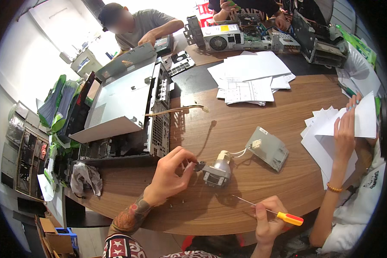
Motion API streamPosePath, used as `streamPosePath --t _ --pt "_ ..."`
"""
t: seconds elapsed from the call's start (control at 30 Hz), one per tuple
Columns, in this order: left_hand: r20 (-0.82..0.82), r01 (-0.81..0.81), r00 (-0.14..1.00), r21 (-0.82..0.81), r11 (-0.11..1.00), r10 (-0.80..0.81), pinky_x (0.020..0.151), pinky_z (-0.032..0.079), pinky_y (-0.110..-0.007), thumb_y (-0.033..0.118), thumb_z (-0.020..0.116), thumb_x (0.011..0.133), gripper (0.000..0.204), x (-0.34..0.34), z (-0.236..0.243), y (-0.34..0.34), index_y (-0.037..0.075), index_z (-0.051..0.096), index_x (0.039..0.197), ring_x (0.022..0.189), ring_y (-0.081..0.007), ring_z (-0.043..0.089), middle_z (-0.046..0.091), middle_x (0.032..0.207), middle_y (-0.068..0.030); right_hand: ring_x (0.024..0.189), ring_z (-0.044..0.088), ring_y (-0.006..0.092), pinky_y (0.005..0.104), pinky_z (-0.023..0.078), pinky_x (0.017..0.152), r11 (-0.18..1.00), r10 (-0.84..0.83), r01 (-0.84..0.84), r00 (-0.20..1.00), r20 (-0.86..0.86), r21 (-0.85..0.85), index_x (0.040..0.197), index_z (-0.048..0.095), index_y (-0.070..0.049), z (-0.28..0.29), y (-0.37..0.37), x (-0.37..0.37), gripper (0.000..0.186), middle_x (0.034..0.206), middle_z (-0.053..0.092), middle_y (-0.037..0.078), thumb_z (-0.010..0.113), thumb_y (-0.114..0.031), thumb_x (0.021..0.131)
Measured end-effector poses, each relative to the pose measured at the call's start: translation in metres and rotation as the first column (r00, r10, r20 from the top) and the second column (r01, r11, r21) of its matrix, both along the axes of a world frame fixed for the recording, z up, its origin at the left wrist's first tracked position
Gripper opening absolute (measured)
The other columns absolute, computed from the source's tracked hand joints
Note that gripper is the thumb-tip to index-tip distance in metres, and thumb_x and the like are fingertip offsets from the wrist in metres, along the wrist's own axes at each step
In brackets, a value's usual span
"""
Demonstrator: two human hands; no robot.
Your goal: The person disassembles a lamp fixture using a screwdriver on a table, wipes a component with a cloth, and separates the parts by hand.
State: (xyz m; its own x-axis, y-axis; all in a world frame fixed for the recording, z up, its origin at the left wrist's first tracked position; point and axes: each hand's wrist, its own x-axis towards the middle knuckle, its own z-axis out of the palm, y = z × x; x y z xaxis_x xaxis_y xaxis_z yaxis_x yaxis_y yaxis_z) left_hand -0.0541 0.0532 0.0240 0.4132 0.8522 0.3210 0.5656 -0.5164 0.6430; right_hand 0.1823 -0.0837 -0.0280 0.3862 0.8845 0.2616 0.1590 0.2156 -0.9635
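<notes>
Near the front edge of the brown wooden tabletop (241,118) stands a grey-framed glass lamp (218,173), wired to a flat grey plastic cover (269,149). The left hand (170,174) pinches a small dark piece (199,166) at its left side — fingertips narrow; the right hand (268,218) grips a yellow-and-red-handled thin metal screwdriver (290,218) — tip pointing left.

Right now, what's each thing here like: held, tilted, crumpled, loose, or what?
Screwdriver: held in the right hand, tip apart from the lamp
Lamp: wired to the grey plate
Grey plate: lying on the table
Pale panel: tilted over the dark case
Cable: one end loose
Paper pile: spread untidily
White sheet: lifted by another person's hand
Plastic bag: crumpled
</notes>
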Motion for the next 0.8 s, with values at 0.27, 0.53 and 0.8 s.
streamPosePath --t 0.27,0.53,0.8 --pt "-0.291 0.137 0.949 0.025 0.990 -0.124 0.065 0.050 -0.039 -0.004 0.058 0.080 0.035 -0.004 -0.008 0.002 0.004 0.064 0.113 0.072 -0.0304 0.059 0.055 0.092 -0.0132 0.066 0.057 0.0156 0.0261 0.044 0.061 1.000 -0.001 0.000 1.000 -0.028 -0.013 0.076 0.064 0.001 -0.001 -0.002 0.000 0.015 0.073 0.062 0.008 0.066 -0.006 0.089" --pt "-0.387 0.226 0.890 -0.085 0.970 -0.241 0.084 0.049 -0.041 0.011 0.065 0.078 0.046 -0.004 0.018 0.000 0.008 0.061 0.123 0.093 -0.0328 0.059 0.053 0.110 -0.0148 0.067 0.057 0.0155 0.0274 0.044 0.064 0.999 0.006 -0.007 1.000 -0.019 -0.041 0.076 0.064 0.000 0.003 -0.001 0.001 0.014 0.072 0.063 0.008 0.067 -0.006 0.089" --pt "-0.354 0.275 0.892 -0.071 0.959 -0.282 0.083 0.053 -0.038 0.004 0.071 0.075 0.040 -0.017 0.007 0.006 0.005 0.064 0.114 0.094 -0.0299 0.061 0.057 0.110 -0.0114 0.067 0.057 0.0152 0.0274 0.044 0.065 0.999 0.001 -0.002 1.000 -0.020 -0.034 0.075 0.064 0.000 0.001 -0.001 -0.001 0.016 0.072 0.063 0.008 0.067 -0.006 0.090"
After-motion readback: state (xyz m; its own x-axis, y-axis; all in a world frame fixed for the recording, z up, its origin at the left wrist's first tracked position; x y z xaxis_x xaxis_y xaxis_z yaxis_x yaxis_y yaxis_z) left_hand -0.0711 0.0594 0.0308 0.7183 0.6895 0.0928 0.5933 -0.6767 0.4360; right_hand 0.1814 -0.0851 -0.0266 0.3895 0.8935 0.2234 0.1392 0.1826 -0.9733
